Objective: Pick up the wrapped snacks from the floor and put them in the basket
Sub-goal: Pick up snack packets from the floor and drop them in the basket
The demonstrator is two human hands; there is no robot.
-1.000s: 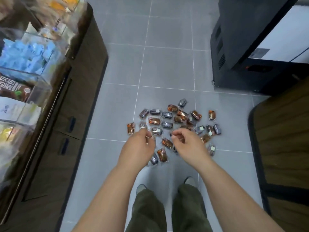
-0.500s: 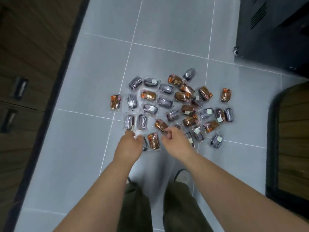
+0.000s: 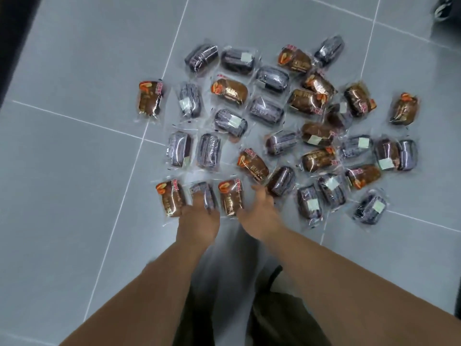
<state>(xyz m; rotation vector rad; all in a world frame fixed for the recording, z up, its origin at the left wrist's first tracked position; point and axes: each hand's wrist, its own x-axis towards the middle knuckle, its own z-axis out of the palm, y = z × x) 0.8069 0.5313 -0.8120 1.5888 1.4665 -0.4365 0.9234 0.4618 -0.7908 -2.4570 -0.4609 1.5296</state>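
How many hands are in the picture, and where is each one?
2. The left hand touches a purple wrapped snack in the nearest row; the right hand is beside it, between an orange-labelled brown snack and a farther purple snack.

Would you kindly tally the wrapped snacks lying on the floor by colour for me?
Brown-orange snacks: 13
Purple snacks: 17
Dark snacks of unclear colour: 2
Total: 32
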